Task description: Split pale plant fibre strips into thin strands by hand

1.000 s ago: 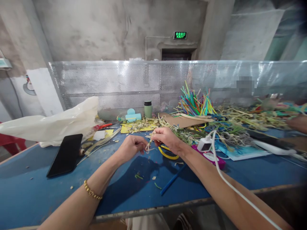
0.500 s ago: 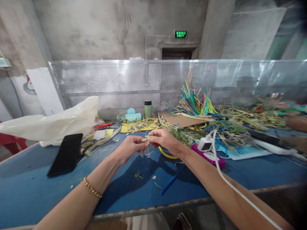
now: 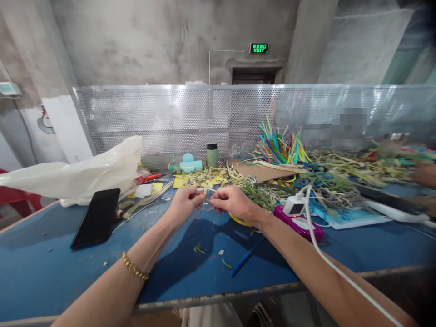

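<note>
Above the blue table, my left hand (image 3: 186, 204) and my right hand (image 3: 230, 200) face each other with a small gap between the fingertips. Thin pale plant-fibre strips (image 3: 207, 206) hang and loop between them. The left fingers are pinched on one end of these strips, and the right thumb and fingers pinch the other side. What exactly the strips form is too small to make out. Under the right wrist a yellow ring-shaped strip (image 3: 241, 221) lies partly hidden. A blue stick (image 3: 245, 258) rests on the table below the right forearm.
On the left lie a black phone (image 3: 96, 218) and a cream plastic bag (image 3: 91, 170). A purple power strip (image 3: 306, 227) with a charger and white cable sits right. Behind are fibre scraps (image 3: 259, 193), colourful pipe cleaners (image 3: 281, 143) and a green bottle (image 3: 211, 155). A co-worker's hand (image 3: 424, 175) shows far right.
My hands were touching at the fingertips; they have now moved slightly apart, and a loop of pale strip shows between them. The view has shifted slightly.
</note>
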`<move>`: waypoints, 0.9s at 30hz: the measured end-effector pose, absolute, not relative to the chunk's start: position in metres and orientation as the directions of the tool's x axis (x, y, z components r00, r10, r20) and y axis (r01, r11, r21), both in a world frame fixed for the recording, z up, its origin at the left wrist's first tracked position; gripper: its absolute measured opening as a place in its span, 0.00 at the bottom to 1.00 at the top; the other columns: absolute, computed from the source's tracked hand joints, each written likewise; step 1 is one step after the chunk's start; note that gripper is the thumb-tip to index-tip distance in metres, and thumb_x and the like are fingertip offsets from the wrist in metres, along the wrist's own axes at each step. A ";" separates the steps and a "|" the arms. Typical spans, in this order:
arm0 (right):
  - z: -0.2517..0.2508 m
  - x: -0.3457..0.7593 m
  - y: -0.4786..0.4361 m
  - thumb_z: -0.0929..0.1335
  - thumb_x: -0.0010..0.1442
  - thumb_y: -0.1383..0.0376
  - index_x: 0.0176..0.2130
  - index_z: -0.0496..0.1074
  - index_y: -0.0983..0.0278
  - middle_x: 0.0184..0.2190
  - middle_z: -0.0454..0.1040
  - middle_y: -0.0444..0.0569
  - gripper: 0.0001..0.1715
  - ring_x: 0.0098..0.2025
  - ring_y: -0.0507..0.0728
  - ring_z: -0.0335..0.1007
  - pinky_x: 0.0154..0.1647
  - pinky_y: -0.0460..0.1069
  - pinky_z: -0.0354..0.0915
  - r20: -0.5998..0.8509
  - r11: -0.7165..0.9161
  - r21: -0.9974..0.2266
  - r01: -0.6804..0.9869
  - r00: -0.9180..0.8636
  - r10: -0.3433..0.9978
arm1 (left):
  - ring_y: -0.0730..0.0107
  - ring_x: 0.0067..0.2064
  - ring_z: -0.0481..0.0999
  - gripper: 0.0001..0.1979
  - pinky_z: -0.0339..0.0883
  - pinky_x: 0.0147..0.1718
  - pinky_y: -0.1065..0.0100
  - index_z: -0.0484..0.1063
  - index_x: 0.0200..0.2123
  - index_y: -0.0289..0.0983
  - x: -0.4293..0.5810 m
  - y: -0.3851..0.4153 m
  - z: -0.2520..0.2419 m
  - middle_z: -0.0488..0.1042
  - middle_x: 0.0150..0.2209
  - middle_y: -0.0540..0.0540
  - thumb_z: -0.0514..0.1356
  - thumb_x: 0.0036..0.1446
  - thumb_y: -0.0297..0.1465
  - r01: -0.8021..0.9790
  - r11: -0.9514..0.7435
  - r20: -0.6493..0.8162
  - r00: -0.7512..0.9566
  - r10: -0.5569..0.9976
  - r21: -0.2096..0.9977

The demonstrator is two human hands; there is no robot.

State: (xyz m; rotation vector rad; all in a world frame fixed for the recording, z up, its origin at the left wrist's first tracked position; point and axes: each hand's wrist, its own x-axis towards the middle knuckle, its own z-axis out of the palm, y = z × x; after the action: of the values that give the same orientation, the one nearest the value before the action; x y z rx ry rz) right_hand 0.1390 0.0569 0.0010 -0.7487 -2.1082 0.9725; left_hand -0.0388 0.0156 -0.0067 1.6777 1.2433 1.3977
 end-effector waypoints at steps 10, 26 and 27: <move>0.002 0.141 0.064 0.67 0.45 0.71 0.24 0.74 0.67 0.19 0.71 0.43 0.04 0.22 0.49 0.64 0.23 0.44 0.58 0.287 0.597 -0.648 0.473 -0.575 0.766 | 0.76 0.21 0.60 0.11 0.52 0.23 0.71 0.67 0.20 0.36 -0.045 0.022 -0.008 0.65 0.17 0.53 0.62 0.45 0.37 0.290 -0.378 0.437 -0.176 0.882 0.879; -0.005 0.129 0.058 0.70 0.52 0.62 0.21 0.69 0.67 0.18 0.69 0.44 0.13 0.23 0.49 0.64 0.27 0.45 0.60 0.339 0.534 -0.826 0.180 -0.599 0.726 | 0.75 0.22 0.60 0.12 0.52 0.23 0.71 0.70 0.21 0.34 -0.032 0.018 -0.013 0.65 0.18 0.52 0.64 0.45 0.37 0.200 -0.390 0.415 -0.100 0.904 0.899; -0.006 0.129 0.058 0.70 0.51 0.63 0.21 0.69 0.67 0.18 0.69 0.44 0.12 0.22 0.50 0.63 0.26 0.45 0.60 0.327 0.527 -0.827 0.196 -0.595 0.734 | 0.75 0.22 0.60 0.12 0.51 0.23 0.70 0.70 0.21 0.34 -0.033 0.019 -0.013 0.65 0.18 0.52 0.64 0.45 0.38 0.211 -0.387 0.417 -0.126 0.900 0.898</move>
State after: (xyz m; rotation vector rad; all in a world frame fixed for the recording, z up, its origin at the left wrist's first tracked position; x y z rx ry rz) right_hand 0.1290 0.0581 -0.0058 -0.7519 -2.0861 1.0142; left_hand -0.0335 0.0187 -0.0135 1.5764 1.2490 1.5586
